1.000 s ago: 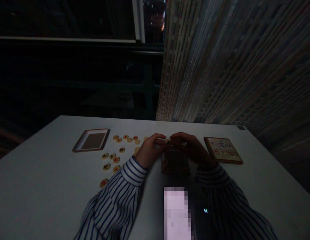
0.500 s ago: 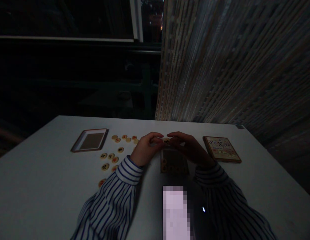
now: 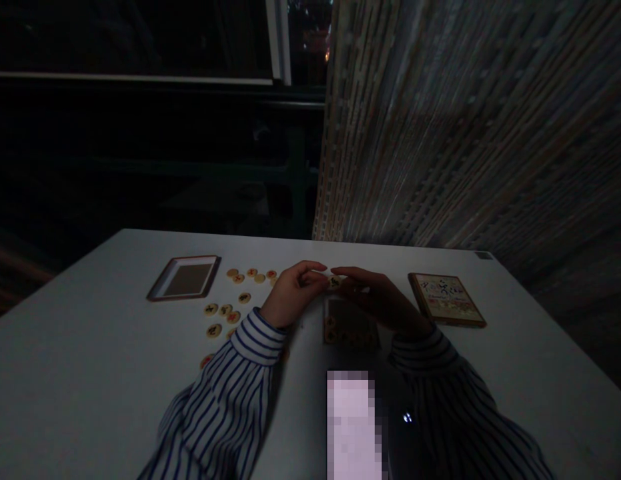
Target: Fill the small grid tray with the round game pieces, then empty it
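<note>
My left hand (image 3: 293, 293) and my right hand (image 3: 377, 298) meet above the middle of the white table (image 3: 90, 373), fingers curled. Between their fingertips sits a small round wooden game piece (image 3: 335, 282), pinched from both sides. Just below the hands lies a dark open box (image 3: 351, 323) holding a few round pieces. Several more round pieces (image 3: 225, 313) with red or black marks lie scattered left of my left hand. Both sleeves are white with blue stripes.
An empty shallow box tray (image 3: 185, 278) lies at the back left. A printed square box lid (image 3: 447, 299) rests to the right. A woven blind (image 3: 465, 133) hangs behind the table. The room is dim.
Both hands have stayed together over the dark box, shifting only slightly. My left forearm now covers more of the loose pieces near the front.
</note>
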Demonstrator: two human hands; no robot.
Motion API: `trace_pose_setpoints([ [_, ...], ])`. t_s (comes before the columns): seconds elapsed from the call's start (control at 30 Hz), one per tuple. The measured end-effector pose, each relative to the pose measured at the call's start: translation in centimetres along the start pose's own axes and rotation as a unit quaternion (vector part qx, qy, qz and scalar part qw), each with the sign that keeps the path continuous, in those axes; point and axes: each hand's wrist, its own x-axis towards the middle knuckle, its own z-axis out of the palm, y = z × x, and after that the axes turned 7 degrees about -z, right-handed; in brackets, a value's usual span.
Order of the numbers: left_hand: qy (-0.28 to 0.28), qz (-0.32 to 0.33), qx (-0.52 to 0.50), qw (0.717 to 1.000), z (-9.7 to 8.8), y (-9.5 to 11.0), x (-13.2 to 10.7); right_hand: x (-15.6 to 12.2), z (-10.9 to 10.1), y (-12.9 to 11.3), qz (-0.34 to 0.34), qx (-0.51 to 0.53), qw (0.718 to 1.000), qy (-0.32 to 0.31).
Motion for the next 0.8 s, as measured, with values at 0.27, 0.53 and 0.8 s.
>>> trace_pose_setpoints([
  [0.27,0.005,-0.01,0.02,1.0,0.11,0.12,-0.07,0.06,0.0,0.0,-0.012,-0.019,1.0,0.008],
  [0.53,-0.01,-0.016,0.036,0.999,0.11,0.27,-0.25,0.06,-0.19,-0.74,-0.024,-0.035,0.999,0.005],
  [0.8,-0.014,-0.015,0.06,0.998,0.14,0.04,-0.27,0.06,-0.18,-0.72,-0.083,-0.135,0.987,0.008],
])
